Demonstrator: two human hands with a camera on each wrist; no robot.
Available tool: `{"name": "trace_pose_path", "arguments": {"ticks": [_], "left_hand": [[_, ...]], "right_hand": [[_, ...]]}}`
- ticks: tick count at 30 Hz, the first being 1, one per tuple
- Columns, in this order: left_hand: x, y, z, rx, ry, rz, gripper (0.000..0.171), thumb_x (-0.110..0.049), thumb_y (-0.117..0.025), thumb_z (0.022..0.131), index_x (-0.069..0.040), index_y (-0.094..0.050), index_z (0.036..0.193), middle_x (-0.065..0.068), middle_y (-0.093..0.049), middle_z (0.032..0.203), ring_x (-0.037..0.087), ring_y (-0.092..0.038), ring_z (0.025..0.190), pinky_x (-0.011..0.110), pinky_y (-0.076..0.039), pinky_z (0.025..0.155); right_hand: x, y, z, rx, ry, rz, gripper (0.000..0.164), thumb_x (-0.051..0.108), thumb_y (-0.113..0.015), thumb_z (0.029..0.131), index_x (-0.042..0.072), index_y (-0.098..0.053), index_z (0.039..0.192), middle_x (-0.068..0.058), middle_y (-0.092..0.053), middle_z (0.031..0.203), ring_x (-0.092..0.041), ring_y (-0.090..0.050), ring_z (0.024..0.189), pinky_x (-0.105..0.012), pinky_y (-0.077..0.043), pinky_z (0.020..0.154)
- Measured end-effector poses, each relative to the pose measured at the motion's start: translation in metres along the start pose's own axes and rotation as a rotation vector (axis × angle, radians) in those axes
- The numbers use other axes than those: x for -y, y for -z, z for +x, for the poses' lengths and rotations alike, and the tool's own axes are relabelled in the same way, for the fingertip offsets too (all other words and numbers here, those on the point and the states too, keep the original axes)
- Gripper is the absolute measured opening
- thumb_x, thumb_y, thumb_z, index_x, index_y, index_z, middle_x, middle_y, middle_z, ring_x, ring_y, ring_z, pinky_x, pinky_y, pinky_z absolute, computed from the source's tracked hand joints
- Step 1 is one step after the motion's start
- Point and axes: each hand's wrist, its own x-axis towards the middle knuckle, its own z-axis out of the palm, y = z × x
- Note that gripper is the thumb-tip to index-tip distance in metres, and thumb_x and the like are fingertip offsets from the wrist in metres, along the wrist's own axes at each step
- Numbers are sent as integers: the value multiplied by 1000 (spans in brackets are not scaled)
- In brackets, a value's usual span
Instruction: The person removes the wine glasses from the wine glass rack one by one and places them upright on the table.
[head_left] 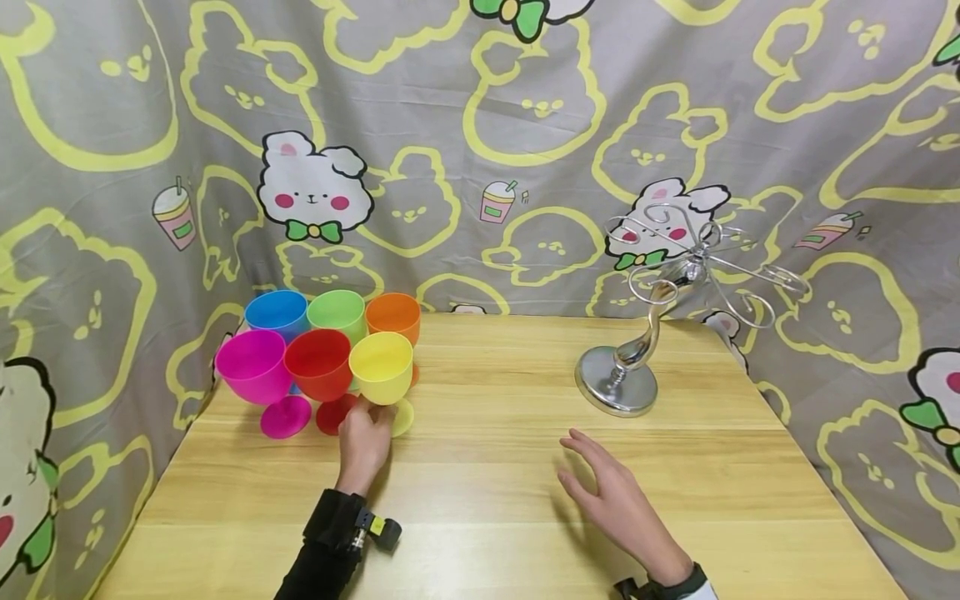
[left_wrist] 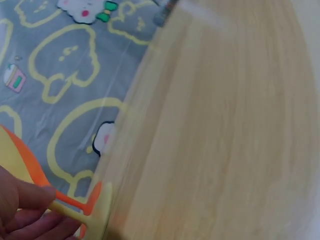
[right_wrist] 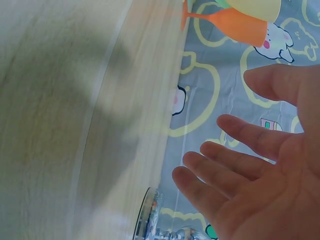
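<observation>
My left hand grips the stem of the yellow goblet, which stands upright at the front right of a group of plastic goblets. Thumb and fingers around that stem show in the left wrist view, just above the yellow foot. Right beside it are the red goblet and, behind, the orange goblet. My right hand hovers over the table, its fingers extended and holding nothing. Nearest to it is a shiny metal stand with curled wire arms at its top.
The magenta goblet, blue goblet and green goblet fill the rest of the group at the left. A patterned grey curtain hangs behind and beside the wooden table.
</observation>
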Motion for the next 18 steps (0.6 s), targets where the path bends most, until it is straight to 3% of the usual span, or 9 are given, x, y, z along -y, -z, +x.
{"name": "trace_pose_path", "arguments": {"ticks": [5, 11, 18], "left_hand": [[-5, 7, -8, 71, 37, -50, 54, -7, -74, 98, 2, -58, 148, 31, -58, 153, 50, -53, 146, 62, -43, 123], [-10, 10, -36, 89, -9, 12, 67, -17, -81, 96, 0, -52, 154, 30, -61, 151, 52, -55, 142, 69, -42, 121], [-14, 1, -70, 123, -32, 81, 78, -27, -81, 97, 9, -46, 157, 31, -48, 162, 52, -46, 151, 64, -38, 126]], "right_hand": [[0, 1, 1, -12, 6, -11, 46, 17, -75, 102, 0, -64, 144, -28, -54, 158, -51, -55, 143, -69, -48, 114], [0, 2, 6, -31, 11, -31, 52, 17, -75, 102, -3, -60, 147, -30, -54, 158, -52, -54, 143, -70, -46, 116], [6, -7, 15, -36, 9, 2, 57, 18, -74, 103, -4, -56, 152, -32, -47, 162, -55, -48, 148, -72, -41, 119]]}}
